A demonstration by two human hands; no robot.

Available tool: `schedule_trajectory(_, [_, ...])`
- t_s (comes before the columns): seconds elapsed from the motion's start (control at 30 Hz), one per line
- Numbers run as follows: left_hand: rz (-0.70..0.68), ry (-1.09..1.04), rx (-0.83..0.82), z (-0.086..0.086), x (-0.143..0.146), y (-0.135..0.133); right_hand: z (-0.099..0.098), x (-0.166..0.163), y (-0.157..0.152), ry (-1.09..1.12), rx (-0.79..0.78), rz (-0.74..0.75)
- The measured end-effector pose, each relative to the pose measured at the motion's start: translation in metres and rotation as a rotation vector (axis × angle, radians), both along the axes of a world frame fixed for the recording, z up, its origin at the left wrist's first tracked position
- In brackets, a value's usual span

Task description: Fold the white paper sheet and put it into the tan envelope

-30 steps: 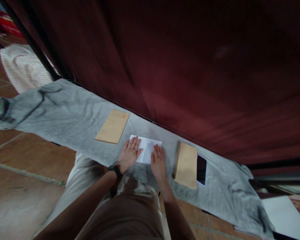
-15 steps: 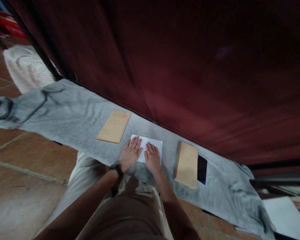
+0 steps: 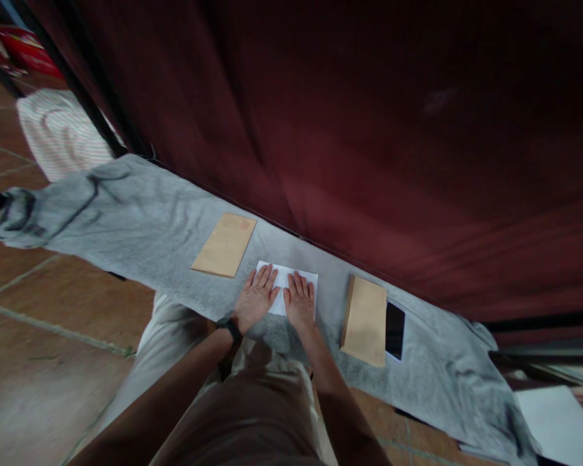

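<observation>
A white sheet of paper (image 3: pixel 280 301) lies flat on the grey cloth in front of me. My left hand (image 3: pixel 256 299) rests palm down on its left part, fingers stretched out. On the right part lies my right hand (image 3: pixel 300 301), also flat with the fingers straight. The two thumbs point toward each other with a small gap between them. Some of the paper is hidden under both hands. To the left is a flat brown envelope (image 3: pixel 225 246) with a reddish mark at its upper corner. A thicker stack of brown envelopes (image 3: pixel 364 321) sits to the right.
A dark-screened phone (image 3: pixel 395 330) lies against the right side of the envelope stack. The grey cloth (image 3: pixel 140 226) covers a long narrow surface. Behind it hangs a dark red curtain (image 3: pixel 350 162). A striped cloth (image 3: pixel 70 133) is at the far left, above the tiled floor (image 3: pixel 24 349).
My right hand has shifted slightly to the right on the paper. The left hand stays flat in nearly the same place. The whole view has moved a little.
</observation>
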State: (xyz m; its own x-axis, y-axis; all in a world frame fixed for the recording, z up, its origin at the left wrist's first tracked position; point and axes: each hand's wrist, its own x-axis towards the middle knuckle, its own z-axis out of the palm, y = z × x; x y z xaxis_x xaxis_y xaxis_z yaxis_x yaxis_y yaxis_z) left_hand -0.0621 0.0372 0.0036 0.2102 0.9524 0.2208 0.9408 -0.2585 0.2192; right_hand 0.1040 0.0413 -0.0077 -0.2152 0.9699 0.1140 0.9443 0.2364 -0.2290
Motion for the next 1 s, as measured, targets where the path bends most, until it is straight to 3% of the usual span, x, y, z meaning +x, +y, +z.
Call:
schedule_trajectory(0.4, [-0.003, 0.031, 0.037, -0.004, 0.001, -0.001, -0.002, 0.016, -0.022, -0.026, 0.054, -0.038])
schedule_trajectory(0.67, [-0.231, -0.001, -0.002, -0.017, 0.021, -0.023, -0.001, 0.014, -0.02, -0.042, 0.016, -0.049])
schedule_trajectory(1.0, [-0.158, 0.001, 0.04, -0.014, 0.0, -0.026, 0.0, 0.015, -0.021, -0.036, 0.016, -0.052])
